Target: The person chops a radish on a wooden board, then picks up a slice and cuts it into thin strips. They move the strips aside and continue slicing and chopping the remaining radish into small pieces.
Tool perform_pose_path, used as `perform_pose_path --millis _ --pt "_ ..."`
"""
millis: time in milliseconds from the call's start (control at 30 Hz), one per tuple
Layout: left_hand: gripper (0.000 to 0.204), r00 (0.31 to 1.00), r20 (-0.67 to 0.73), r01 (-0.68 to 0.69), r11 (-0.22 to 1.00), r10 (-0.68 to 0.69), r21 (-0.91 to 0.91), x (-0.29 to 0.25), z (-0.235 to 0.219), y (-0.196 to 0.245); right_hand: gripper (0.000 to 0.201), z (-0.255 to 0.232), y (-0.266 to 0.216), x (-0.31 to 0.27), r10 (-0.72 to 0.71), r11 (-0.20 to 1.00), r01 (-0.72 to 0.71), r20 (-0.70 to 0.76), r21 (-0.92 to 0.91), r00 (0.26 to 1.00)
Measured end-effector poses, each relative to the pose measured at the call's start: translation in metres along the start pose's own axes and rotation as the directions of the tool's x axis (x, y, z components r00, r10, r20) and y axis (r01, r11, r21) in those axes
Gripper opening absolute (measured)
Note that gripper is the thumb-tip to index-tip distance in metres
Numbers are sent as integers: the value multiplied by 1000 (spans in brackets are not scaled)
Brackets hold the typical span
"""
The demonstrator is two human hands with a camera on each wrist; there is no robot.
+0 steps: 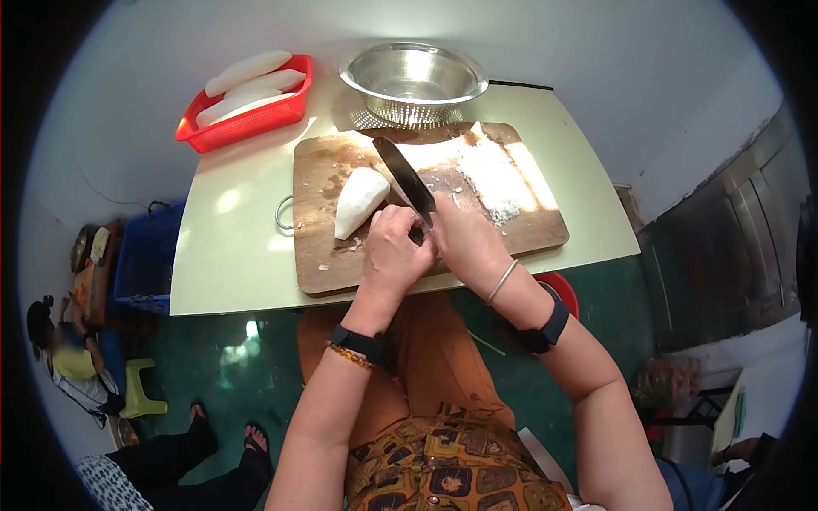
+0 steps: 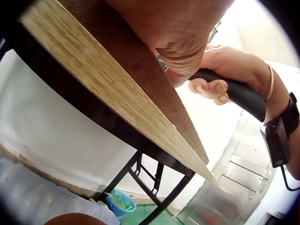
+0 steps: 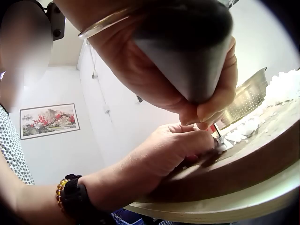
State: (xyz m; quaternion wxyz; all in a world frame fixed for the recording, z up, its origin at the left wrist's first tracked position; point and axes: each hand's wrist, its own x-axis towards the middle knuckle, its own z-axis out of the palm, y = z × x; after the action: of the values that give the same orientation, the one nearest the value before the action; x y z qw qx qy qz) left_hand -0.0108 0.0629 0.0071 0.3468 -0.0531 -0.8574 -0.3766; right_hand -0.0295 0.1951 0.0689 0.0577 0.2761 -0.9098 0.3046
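My right hand point(image 1: 467, 240) grips the black handle point(image 2: 239, 93) of a kitchen knife point(image 1: 402, 173), its dark blade pointing away over the wooden cutting board point(image 1: 319, 266). Right beside the blade, my left hand point(image 1: 394, 245) has bent fingers down at the board. White radish pieces point(image 3: 225, 146) show at its fingertips in the right wrist view; the hand mostly hides what it holds. A peeled white radish chunk point(image 1: 361, 199) lies left of the knife. To the right, finely chopped white radish point(image 1: 492, 180) is spread on the board.
Behind the board stands a perforated metal basin point(image 1: 414, 78). A red basket point(image 1: 247, 123) of long white radishes sits at the table's back left. A metal ring point(image 1: 284, 213) sticks out from the board's left edge. Another person's sandaled feet point(image 1: 256, 438) are at lower left.
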Motion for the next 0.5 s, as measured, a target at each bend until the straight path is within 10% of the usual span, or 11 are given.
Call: perform_pose_path --millis 200,500 --pt "15 1000 9 13 1000 -13 -4 1 -3 -1 14 0 29 -6 99 924 -88 -10 371 995" --pt "20 953 126 291 948 -276 -127 1 -12 2 13 -22 20 -32 81 940 -54 -67 337 994"
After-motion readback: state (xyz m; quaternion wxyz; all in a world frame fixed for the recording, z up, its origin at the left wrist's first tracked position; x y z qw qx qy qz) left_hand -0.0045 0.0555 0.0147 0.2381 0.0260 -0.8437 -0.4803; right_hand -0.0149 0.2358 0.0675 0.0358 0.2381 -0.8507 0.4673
